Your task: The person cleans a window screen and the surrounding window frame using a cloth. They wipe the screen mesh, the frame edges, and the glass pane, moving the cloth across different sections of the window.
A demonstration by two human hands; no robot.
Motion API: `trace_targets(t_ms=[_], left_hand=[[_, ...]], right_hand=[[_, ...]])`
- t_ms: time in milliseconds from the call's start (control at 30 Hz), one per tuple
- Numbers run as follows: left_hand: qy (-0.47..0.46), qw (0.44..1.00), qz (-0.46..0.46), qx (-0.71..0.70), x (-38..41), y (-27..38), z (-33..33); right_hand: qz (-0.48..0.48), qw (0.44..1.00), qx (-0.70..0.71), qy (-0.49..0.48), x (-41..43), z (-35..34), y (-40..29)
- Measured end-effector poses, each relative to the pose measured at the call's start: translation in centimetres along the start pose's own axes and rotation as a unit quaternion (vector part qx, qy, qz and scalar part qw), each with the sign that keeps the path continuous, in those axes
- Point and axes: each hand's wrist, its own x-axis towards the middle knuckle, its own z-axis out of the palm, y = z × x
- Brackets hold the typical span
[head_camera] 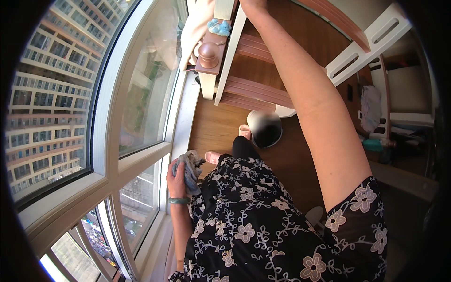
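My left hand (177, 179) is closed around a crumpled grey-blue cloth (192, 171), low beside the window frame, with a green bangle (179, 200) on the wrist. My right arm reaches up across the wooden steps. Only the base of my right hand (254, 7) shows at the top edge, by the white side rail (230, 53) of the steps; its fingers are cut off, so what they touch is hidden. Close to that rail stands a post with a rounded, pinkish knob (208, 55) and a small light-blue item (219, 27) behind it.
Tall window panes in white frames (142, 155) run along the left, with buildings outside. Pinkish-brown steps (255, 88) rise ahead. On the wooden floor (215, 120) are pink slippers (212, 157) and a round bin-like container (265, 131). A white slotted rail (370, 46) stands at the right.
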Motion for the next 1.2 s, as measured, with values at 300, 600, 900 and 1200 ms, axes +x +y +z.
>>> trace_targets(t_ms=[300,600,900,1200], left_hand=[[-0.005,1.0,-0.021,-0.01,0.3,0.6,0.7],[-0.019,1.0,-0.006,0.004,1.2,0.7,1.6],[-0.053,0.999,-0.01,0.003,1.2,2.9,3.0],[-0.057,0.998,-0.013,-0.001,1.8,2.8,3.5]], right_hand=[[0.038,0.999,-0.026,0.004,0.7,0.8,0.7],[0.026,0.999,-0.028,0.033,0.3,1.0,0.2],[0.05,0.997,-0.051,0.042,0.6,1.2,0.3],[0.006,0.995,-0.055,0.079,1.8,2.5,2.7]])
